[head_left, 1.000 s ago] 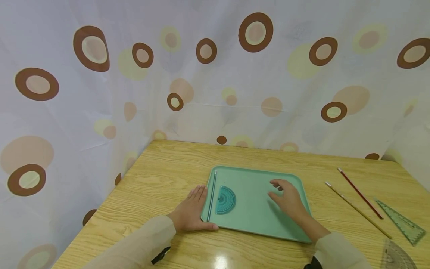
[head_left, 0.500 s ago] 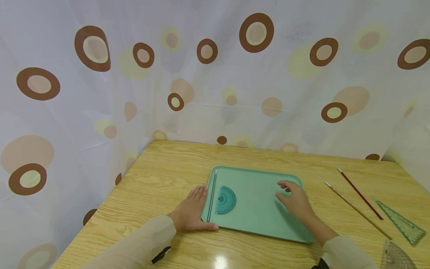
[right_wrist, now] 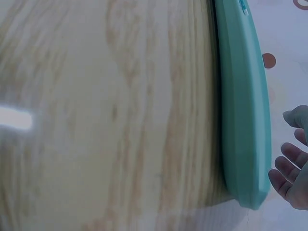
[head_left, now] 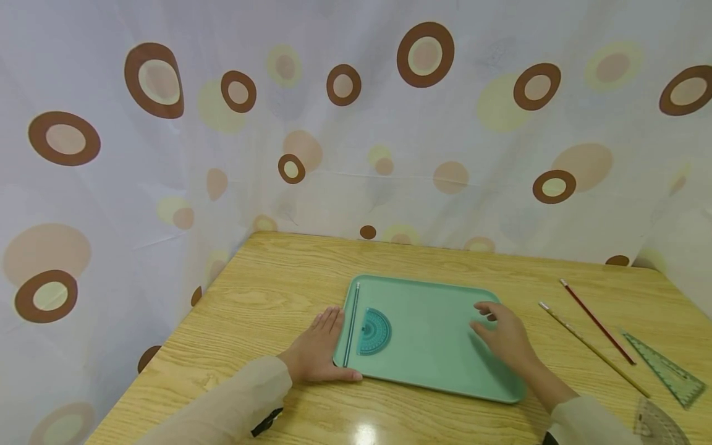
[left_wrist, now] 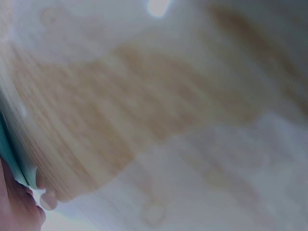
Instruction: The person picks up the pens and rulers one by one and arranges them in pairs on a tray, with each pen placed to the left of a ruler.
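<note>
A green tray [head_left: 428, 334] lies on the wooden table, with a dark pencil [head_left: 351, 324] along its left side and a blue protractor [head_left: 374, 332] beside the pencil. My left hand [head_left: 317, 352] rests against the tray's left edge, fingers straight and thumb along the near rim. Over the tray's right part hovers my right hand [head_left: 505, 337], its fingers loosely bent and holding nothing. The right wrist view shows those fingers [right_wrist: 288, 168] apart from each other beside the tray's side [right_wrist: 245, 106].
To the right of the tray lie a yellow pencil [head_left: 592, 348], a red pencil [head_left: 597, 321], a clear green set square [head_left: 664, 366] and a clear protractor [head_left: 659, 423] at the near edge. A patterned curtain [head_left: 400, 136] hangs behind the table [head_left: 278, 278].
My right hand has moved to the right across the tray, towards its right edge. The left hand, the tray and the things on it have stayed in place.
</note>
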The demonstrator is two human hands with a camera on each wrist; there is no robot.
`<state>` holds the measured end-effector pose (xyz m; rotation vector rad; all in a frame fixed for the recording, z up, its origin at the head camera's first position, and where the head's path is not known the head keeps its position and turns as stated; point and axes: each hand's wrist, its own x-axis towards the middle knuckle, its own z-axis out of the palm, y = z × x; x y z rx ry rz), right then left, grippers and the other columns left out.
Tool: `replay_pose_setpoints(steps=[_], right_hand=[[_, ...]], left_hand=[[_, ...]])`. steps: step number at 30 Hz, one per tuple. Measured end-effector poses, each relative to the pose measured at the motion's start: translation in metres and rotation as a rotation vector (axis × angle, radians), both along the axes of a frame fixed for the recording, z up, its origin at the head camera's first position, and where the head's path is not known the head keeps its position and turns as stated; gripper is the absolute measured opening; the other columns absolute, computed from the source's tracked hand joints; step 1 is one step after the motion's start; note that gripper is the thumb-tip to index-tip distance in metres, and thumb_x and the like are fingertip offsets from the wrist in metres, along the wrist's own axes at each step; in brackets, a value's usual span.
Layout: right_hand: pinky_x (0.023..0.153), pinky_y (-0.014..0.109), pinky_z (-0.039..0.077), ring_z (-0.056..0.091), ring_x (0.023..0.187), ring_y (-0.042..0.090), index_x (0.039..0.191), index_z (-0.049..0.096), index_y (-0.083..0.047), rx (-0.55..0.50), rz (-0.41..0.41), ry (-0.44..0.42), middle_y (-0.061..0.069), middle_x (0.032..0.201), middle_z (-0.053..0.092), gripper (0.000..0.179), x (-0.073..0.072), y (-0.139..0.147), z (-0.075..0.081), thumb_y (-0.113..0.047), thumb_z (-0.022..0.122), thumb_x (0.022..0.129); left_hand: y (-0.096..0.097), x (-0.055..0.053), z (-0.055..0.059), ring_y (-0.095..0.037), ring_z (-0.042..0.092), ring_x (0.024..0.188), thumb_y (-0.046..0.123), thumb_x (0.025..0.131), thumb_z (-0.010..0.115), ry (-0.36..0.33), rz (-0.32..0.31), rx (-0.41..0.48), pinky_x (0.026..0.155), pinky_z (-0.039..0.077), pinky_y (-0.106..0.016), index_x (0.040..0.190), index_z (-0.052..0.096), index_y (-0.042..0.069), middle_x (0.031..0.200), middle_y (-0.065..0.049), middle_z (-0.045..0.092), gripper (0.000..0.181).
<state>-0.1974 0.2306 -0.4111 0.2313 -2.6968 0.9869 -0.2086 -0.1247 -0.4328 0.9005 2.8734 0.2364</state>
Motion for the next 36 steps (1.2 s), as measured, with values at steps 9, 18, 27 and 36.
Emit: replay_pose_setpoints(steps=[9,18,27,36], right_hand=[[0.079,0.051,0.047,0.055,0.097,0.038,0.117,0.055,0.01,0.014,-0.022,-0.009,0.027,0.108,0.059,0.037,0.004,0.015,0.001,-0.008,0.064,0.086],[0.078,0.049,0.048,0.054,0.097,0.039,0.119,0.054,0.01,0.002,-0.053,-0.008,0.028,0.109,0.057,0.037,0.008,0.032,0.001,-0.009,0.062,0.087],[0.078,0.052,0.046,0.052,0.099,0.04,0.121,0.052,0.01,0.021,-0.062,-0.034,0.029,0.112,0.055,0.039,0.009,0.049,-0.001,-0.013,0.059,0.09],[0.075,0.053,0.046,0.053,0.096,0.042,0.118,0.052,0.011,0.046,-0.065,-0.002,0.03,0.109,0.056,0.038,0.01,0.061,-0.001,-0.012,0.061,0.089]], left_hand=[[0.0,0.0,0.0,-0.033,0.009,0.144,0.078,0.074,0.046,-0.001,-0.001,-0.005,0.117,0.016,-0.042,0.147,0.008,-0.006,0.154,-0.023,0.01,0.118],[0.0,-0.001,0.0,-0.033,0.009,0.144,0.079,0.075,0.046,-0.005,-0.005,-0.002,0.117,0.015,-0.042,0.147,0.008,-0.006,0.154,-0.023,0.01,0.117],[0.0,0.001,0.002,-0.033,0.011,0.144,0.077,0.075,0.047,-0.002,-0.004,0.006,0.117,0.017,-0.043,0.146,0.011,-0.007,0.154,-0.023,0.012,0.116],[0.0,0.002,0.002,-0.033,0.011,0.144,0.078,0.075,0.046,0.001,-0.005,0.003,0.117,0.018,-0.043,0.146,0.01,-0.006,0.154,-0.023,0.012,0.116]])
